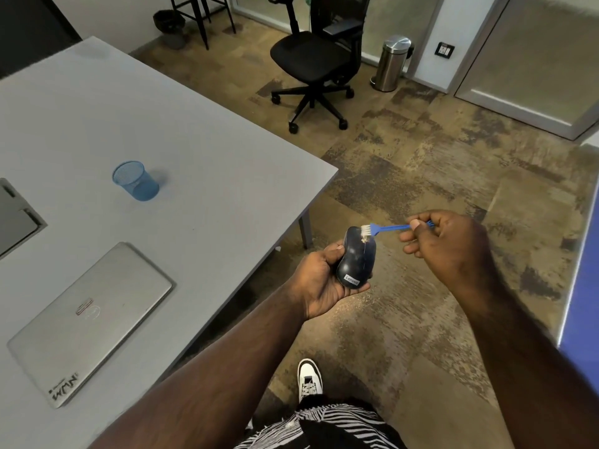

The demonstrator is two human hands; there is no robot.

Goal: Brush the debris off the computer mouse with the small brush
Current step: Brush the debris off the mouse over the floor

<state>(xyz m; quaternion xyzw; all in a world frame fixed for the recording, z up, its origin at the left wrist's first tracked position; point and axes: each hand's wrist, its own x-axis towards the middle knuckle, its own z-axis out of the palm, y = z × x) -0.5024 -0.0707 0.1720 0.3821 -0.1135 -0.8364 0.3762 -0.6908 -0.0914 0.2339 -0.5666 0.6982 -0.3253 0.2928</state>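
While I stand beside the counter (201,131), my left hand (319,280) cups the computer mouse (356,259) over the carpet, fingers closed around its underside, label toward me; my right hand (453,244) pinches the handle of the small brush (385,227) between thumb and fingers; its white bristles touch the mouse's far end, at 12 o'clock; pale debris specks (364,241) sit just below them; a closed laptop (90,322) lies on the counter at 9 o'clock.

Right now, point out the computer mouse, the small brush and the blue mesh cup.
computer mouse (356,257): head view, middle of its dark top shell.
small brush (389,227): head view, blue handle between bristles and fingers.
blue mesh cup (137,183): head view, its side wall.
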